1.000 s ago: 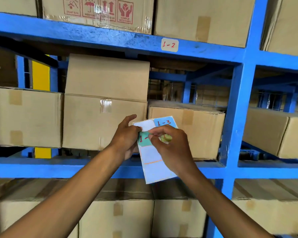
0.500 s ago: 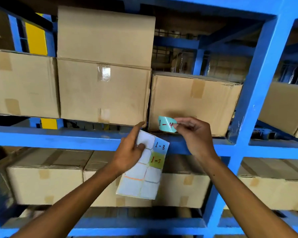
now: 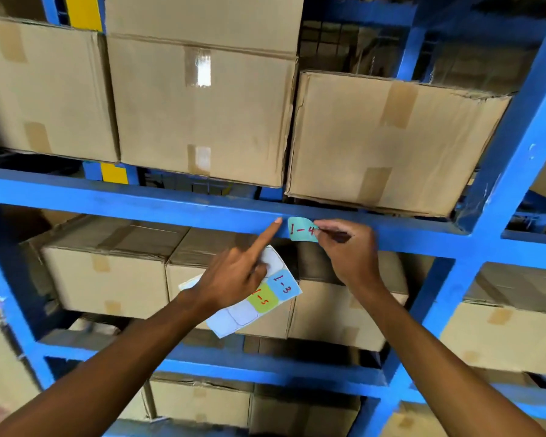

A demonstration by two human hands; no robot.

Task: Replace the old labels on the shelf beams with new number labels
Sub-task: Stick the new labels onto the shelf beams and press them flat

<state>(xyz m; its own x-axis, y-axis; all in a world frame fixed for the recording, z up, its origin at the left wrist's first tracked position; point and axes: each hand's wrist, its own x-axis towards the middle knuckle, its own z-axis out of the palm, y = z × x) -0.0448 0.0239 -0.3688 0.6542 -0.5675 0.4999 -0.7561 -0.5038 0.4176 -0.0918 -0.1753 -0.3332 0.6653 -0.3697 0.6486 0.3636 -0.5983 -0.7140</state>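
Right hand (image 3: 349, 252) pinches teal label "1-4" (image 3: 300, 229) against the blue shelf beam (image 3: 139, 201). Left hand (image 3: 234, 275), at its 8 o'clock, grips the label sheet (image 3: 265, 298), index finger extended touching the beam.

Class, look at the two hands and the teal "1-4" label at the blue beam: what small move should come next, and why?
Probably press the 1-4 label flat onto the blue beam. The right hand pinches its right edge against the beam's face, its top corner curls away, and the left hand, holding the label sheet, has its forefinger raised beside it.
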